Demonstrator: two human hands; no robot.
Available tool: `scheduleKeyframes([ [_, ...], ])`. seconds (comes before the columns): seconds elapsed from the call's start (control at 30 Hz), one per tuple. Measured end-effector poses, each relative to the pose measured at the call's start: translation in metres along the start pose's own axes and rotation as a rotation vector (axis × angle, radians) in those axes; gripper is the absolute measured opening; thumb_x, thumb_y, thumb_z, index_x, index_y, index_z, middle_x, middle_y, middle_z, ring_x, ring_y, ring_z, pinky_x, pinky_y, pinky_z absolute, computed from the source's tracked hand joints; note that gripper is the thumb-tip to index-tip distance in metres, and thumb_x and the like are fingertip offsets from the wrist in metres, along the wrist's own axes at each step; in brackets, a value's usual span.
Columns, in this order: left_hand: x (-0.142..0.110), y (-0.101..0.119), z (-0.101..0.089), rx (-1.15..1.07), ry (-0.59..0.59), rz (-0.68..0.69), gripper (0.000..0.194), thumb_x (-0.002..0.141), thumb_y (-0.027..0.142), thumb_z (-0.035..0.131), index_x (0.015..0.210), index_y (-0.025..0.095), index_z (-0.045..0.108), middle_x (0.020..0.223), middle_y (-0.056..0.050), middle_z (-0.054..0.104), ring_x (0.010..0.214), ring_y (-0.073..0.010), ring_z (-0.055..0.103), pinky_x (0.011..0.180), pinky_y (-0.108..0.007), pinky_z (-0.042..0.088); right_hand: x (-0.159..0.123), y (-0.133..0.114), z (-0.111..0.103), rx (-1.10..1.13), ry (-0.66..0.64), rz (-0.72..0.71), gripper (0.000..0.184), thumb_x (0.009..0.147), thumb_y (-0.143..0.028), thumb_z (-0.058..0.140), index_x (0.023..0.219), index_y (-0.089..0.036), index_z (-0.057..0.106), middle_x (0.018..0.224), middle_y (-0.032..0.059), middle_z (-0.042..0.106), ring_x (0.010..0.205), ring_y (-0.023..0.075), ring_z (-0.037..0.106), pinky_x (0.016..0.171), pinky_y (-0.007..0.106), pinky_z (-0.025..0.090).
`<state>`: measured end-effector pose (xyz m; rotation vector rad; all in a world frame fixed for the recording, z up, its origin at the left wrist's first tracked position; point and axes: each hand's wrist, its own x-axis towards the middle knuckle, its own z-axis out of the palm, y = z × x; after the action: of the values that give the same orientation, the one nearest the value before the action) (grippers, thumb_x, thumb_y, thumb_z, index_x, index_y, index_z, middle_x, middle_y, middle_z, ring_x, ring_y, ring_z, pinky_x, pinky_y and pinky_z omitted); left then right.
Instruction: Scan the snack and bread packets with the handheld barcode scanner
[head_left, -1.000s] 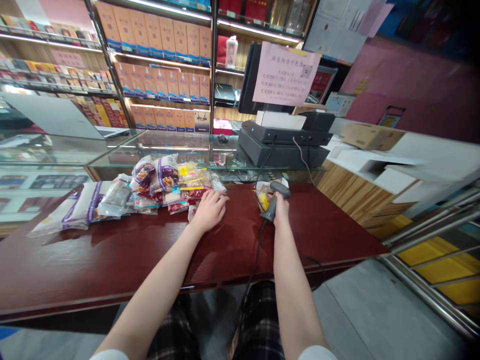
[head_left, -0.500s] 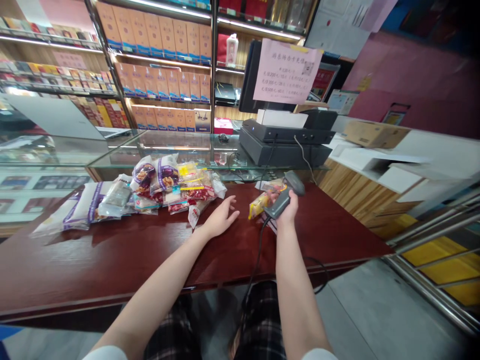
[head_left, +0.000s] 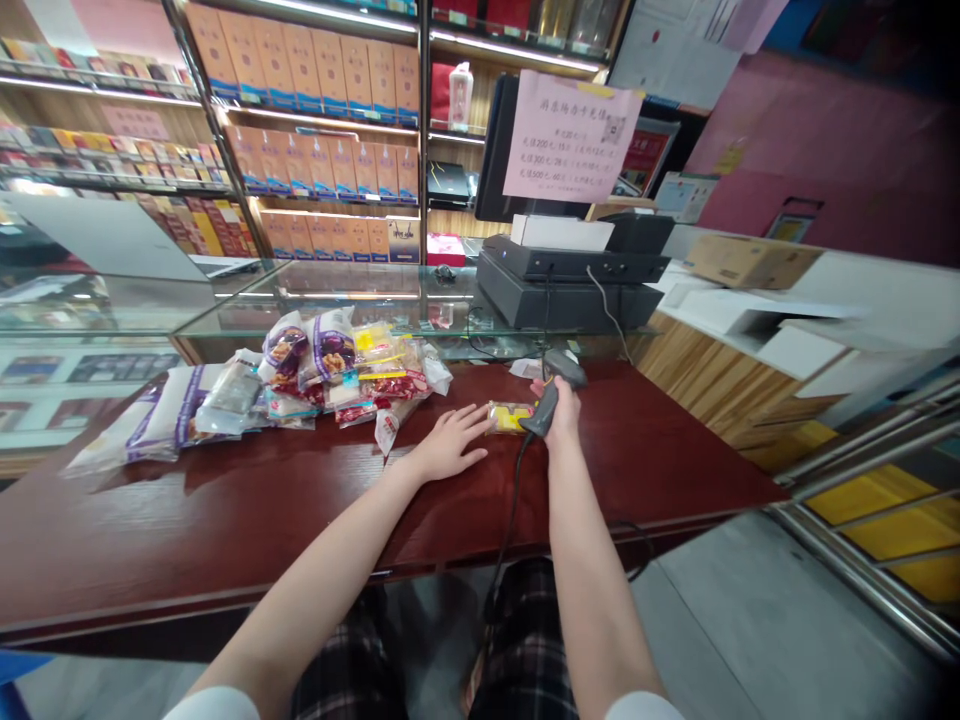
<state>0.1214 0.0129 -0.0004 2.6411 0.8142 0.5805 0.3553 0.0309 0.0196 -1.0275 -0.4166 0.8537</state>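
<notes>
My right hand (head_left: pixel 564 408) is wrapped round the grip of a dark grey barcode scanner (head_left: pixel 546 398), whose cable runs down toward the desk's front edge. Just left of the scanner, a small yellow snack packet (head_left: pixel 508 417) lies on the dark red desk (head_left: pixel 637 470), partly covered by the scanner. My left hand (head_left: pixel 450 445) rests palm down with its fingers spread; its fingertips reach the packet's left end, and whether they touch it I cannot tell. Left of that hand is a pile of bagged snacks (head_left: pixel 330 350), with purple-and-white bags among them.
A glass counter (head_left: pixel 360 285) adjoins the desk's far side, bearing a black cash drawer (head_left: pixel 562 292) and a monitor with a pink sign (head_left: pixel 570 135). Shelves of orange boxes (head_left: pixel 322 165) rise behind. A metal rail (head_left: pixel 862 590) stands at the right.
My left hand has moved slightly right and flattened toward the yellow packet. The scanner in my right hand has shifted left and turned, and the packet now lies flat on the desk.
</notes>
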Motion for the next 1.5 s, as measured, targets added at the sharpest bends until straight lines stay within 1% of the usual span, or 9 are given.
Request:
scheduleKeyframes([
  [0.2, 0.001, 0.003, 0.001, 0.141, 0.008, -0.035, 0.06, 0.096, 0.047, 0.047, 0.15, 0.023, 0.039, 0.152, -0.014, 0.046, 0.145, -0.0304, 0.033, 0.119, -0.06, 0.013, 0.002, -0.002, -0.003, 0.085, -0.149, 0.152, 0.025, 0.085, -0.044, 0.059, 0.088, -0.019, 0.062, 0.082, 0.0038, 0.075, 0.079, 0.0214, 0.075, 0.057, 0.03, 0.058],
  [0.33, -0.001, -0.002, -0.006, 0.213, 0.089, -0.104, 0.064, 0.094, 0.045, 0.05, 0.15, 0.017, 0.038, 0.154, -0.017, 0.041, 0.143, -0.0296, 0.035, 0.12, -0.055, 0.018, 0.0, -0.002, -0.002, 0.119, -0.146, 0.182, 0.021, 0.087, -0.04, 0.059, 0.088, -0.019, 0.062, 0.081, 0.0029, 0.075, 0.077, 0.0201, 0.075, 0.064, 0.032, 0.061],
  [0.5, -0.002, -0.008, -0.004, 0.242, -0.012, -0.088, 0.056, 0.095, 0.04, 0.049, 0.148, 0.023, 0.041, 0.161, -0.014, 0.031, 0.146, -0.028, 0.032, 0.119, -0.052, 0.023, -0.002, -0.001, 0.001, 0.083, -0.175, 0.207, 0.021, 0.089, -0.039, 0.058, 0.087, -0.019, 0.064, 0.083, 0.0038, 0.076, 0.074, 0.0182, 0.075, 0.063, 0.028, 0.061],
  [0.7, -0.002, -0.004, -0.009, 0.378, 0.12, -0.261, 0.036, 0.093, 0.044, 0.053, 0.119, 0.02, 0.06, 0.14, -0.015, 0.055, 0.126, -0.0315, 0.052, 0.109, -0.053, 0.035, -0.005, -0.002, 0.002, 0.081, -0.179, 0.198, 0.02, 0.089, -0.035, 0.058, 0.086, -0.018, 0.066, 0.08, 0.0032, 0.076, 0.066, 0.0146, 0.074, 0.063, 0.024, 0.06],
  [0.87, -0.004, -0.008, -0.015, 0.347, 0.11, -0.204, 0.039, 0.089, 0.037, 0.06, 0.12, 0.014, 0.054, 0.151, -0.022, 0.041, 0.137, -0.0325, 0.042, 0.108, -0.047, 0.038, -0.007, -0.004, 0.004, 0.105, -0.172, 0.22, 0.018, 0.09, -0.031, 0.055, 0.087, -0.017, 0.066, 0.079, 0.0038, 0.076, 0.061, 0.014, 0.072, 0.06, 0.025, 0.061],
  [1.03, -0.004, -0.008, -0.02, 0.26, 0.099, -0.29, 0.041, 0.086, 0.035, 0.062, 0.121, 0.015, 0.057, 0.119, -0.018, 0.065, 0.115, -0.034, 0.058, 0.099, -0.047, 0.045, -0.009, -0.003, 0.004, 0.09, -0.185, 0.227, 0.02, 0.092, -0.03, 0.052, 0.087, -0.016, 0.066, 0.078, 0.0042, 0.075, 0.059, 0.0137, 0.07, 0.059, 0.026, 0.061],
  [1.17, 0.0, -0.005, -0.028, -0.192, 0.296, -0.407, 0.038, 0.088, 0.045, 0.057, 0.115, 0.018, 0.06, 0.108, -0.014, 0.069, 0.1, -0.0316, 0.065, 0.093, -0.047, 0.048, -0.009, -0.003, 0.003, 0.11, -0.202, 0.218, 0.021, 0.091, -0.034, 0.053, 0.089, -0.017, 0.066, 0.078, 0.0033, 0.075, 0.057, 0.0124, 0.068, 0.06, 0.025, 0.061],
  [1.37, 0.006, -0.005, -0.035, -1.347, 0.54, -0.432, 0.052, 0.089, 0.05, 0.056, 0.132, 0.02, 0.052, 0.12, -0.011, 0.068, 0.103, -0.0283, 0.068, 0.089, -0.044, 0.054, -0.013, -0.008, 0.004, 0.115, -0.249, 0.232, 0.025, 0.091, -0.039, 0.052, 0.088, -0.018, 0.066, 0.082, 0.0035, 0.074, 0.056, 0.0129, 0.066, 0.06, 0.028, 0.061],
  [1.5, 0.006, -0.01, -0.04, -1.668, 0.608, -0.411, 0.051, 0.092, 0.047, 0.055, 0.131, 0.015, 0.056, 0.123, -0.015, 0.068, 0.108, -0.0258, 0.068, 0.097, -0.041, 0.051, -0.019, -0.012, 0.003, 0.095, -0.42, 0.23, 0.029, 0.089, -0.046, 0.053, 0.089, -0.019, 0.065, 0.087, 0.0038, 0.074, 0.052, 0.0114, 0.059, 0.049, 0.026, 0.054],
])
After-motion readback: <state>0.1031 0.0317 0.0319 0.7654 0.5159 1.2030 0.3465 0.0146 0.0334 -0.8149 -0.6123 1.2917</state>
